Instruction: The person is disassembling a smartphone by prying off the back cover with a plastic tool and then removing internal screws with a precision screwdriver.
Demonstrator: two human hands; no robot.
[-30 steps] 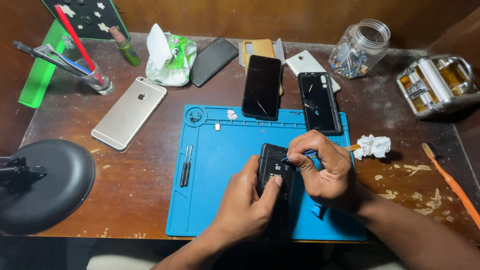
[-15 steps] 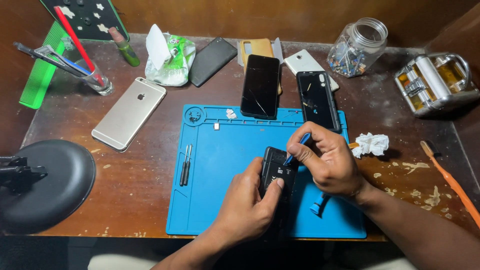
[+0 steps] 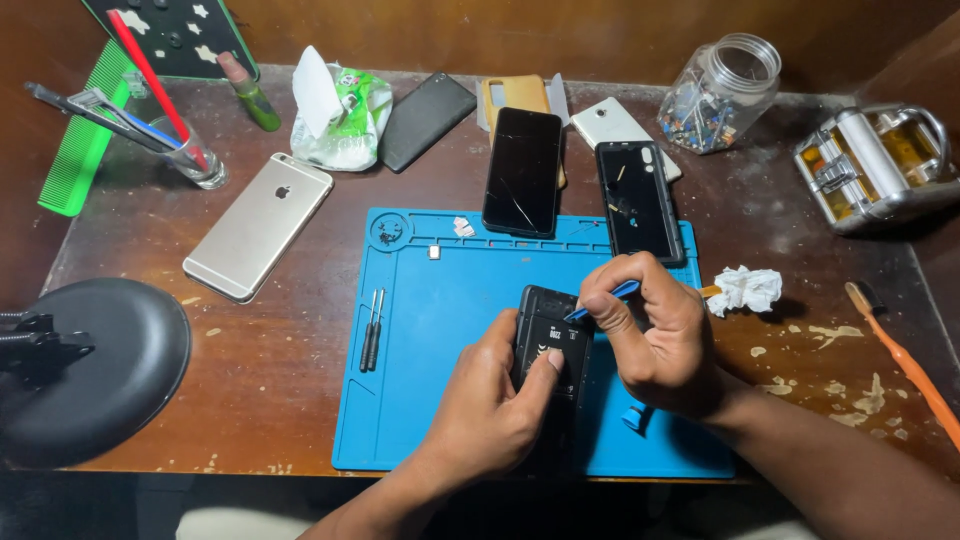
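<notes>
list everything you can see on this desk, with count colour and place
opened black phone: 1, black, over blue mat, in left hand
blue plastic pry tool: 1, blue, tip at phone's top edge
blue rubber work mat: 1, blue, desk centre
small black screwdrivers: 2, black, mat's left edge
dark-screened phones: 2, black, mat's top edge
gold phone lying face down: 1, gold, left of mat
clear glass jar: 1, clear, far right
crumpled white tissue: 1, white, right of mat
round black lamp base: 1, black, near left
left hand: holds phone
right hand: fingers pinch pry tool

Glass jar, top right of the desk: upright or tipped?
Tipped. The glass jar lies on its side on the desk, open mouth toward the back wall, small parts pooled inside.
</notes>
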